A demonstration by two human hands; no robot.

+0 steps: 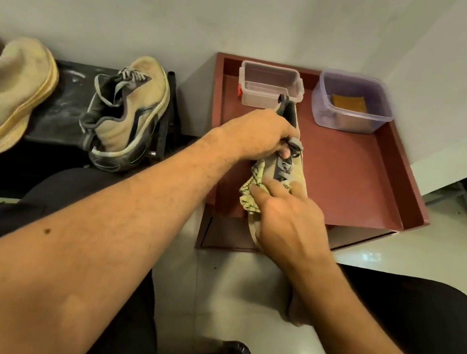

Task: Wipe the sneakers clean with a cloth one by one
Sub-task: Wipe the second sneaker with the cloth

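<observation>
Head camera shows your left hand (259,136) gripping the collar and laces of a beige mesh sneaker with grey laces (288,167), held over the near edge of the dark red tray (379,182). Your right hand (287,219) presses a crumpled yellow patterned cloth (250,190) against the sneaker's toe, fingers curled onto it. At ten o'clock, its beige mate (127,114) lies on a black bench (59,104). At twelve o'clock sit a clear plastic box (269,87) and a purple-tinted tub (353,102).

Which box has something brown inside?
The purple box, at the tray's far right corner. A brown block sits in it; the clear box beside it looks empty.
</observation>
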